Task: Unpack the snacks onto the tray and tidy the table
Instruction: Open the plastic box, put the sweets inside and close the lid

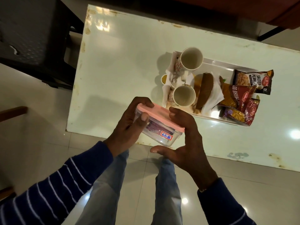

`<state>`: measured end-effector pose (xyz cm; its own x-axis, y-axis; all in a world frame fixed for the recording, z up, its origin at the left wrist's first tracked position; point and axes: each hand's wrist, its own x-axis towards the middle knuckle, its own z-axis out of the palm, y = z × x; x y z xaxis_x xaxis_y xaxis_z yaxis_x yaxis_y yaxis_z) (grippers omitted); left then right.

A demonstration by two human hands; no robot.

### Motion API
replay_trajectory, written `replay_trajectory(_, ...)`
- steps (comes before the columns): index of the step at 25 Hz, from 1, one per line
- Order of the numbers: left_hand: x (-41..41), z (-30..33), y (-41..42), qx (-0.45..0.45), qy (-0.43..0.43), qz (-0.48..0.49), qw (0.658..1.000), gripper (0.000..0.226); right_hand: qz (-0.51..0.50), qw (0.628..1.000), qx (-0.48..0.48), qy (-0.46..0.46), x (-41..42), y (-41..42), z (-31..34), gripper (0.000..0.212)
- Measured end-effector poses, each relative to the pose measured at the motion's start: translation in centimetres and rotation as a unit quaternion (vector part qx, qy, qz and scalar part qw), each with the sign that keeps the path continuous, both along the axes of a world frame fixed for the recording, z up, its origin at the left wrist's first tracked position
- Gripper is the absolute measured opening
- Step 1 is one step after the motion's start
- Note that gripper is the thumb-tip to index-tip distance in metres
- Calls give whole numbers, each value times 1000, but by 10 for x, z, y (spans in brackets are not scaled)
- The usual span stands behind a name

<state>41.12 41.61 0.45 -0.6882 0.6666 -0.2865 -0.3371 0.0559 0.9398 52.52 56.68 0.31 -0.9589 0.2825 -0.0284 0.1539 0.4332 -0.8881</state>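
Left hand (129, 125) and right hand (186, 143) both grip a clear plastic container (159, 132) with a pink lid (160, 115), labelled "62 B", held above the near tabletop (121, 62) edge. The tray (215, 65) beyond carries two mugs and snack packets (243, 98).

Dim, warm indoor light falls from overhead, leaving bright glare spots on the glossy pale-green counter (123, 65) and on the shiny tiled floor (185, 200) below. The two white ceramic mugs (190, 60) cast soft shadows leftward across the counter. The wide-angle lens bends straight edges toward the corners, which fall dark, and fine detail looks slightly soft.
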Motion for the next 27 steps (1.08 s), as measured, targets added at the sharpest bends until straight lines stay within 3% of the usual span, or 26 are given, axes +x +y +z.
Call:
replay_trajectory(4, 6, 2, 5, 15, -18, 23, 999, 47, 9, 997, 34, 71, -3, 9, 5, 63)
replay_trajectory(9, 7, 15, 29, 18, 107, 140, 984, 59, -48, 998, -16, 47, -8, 7, 15, 58)
replay_trajectory(13, 2, 23, 40, 50, 127, 203, 970, 54, -69, 995, -64, 32, -11, 8, 24, 76)
replay_trajectory(16, -6, 26, 47, -2, 156, 145, 977, 64, -80, 994, -78, 16, -9, 19, 32, 70)
replay_trajectory(18, -7, 24, 52, -25, 215, 56, 975, 65, -96, 994, -47, 0, -2, 33, 42, 63)
replay_trajectory(22, -6, 16, 49, -53, 317, -158, 934, 85, -60, 994, 68, -62, 6, 55, 66, 69)
replay_trajectory(25, 9, 14, 52, -73, 321, -146, 933, 69, -17, 990, 126, -54, 9, 53, 72, 74)
replay_trajectory(27, 14, 21, 57, -56, 326, -97, 939, 63, -16, 996, 77, -47, 12, 61, 72, 79)
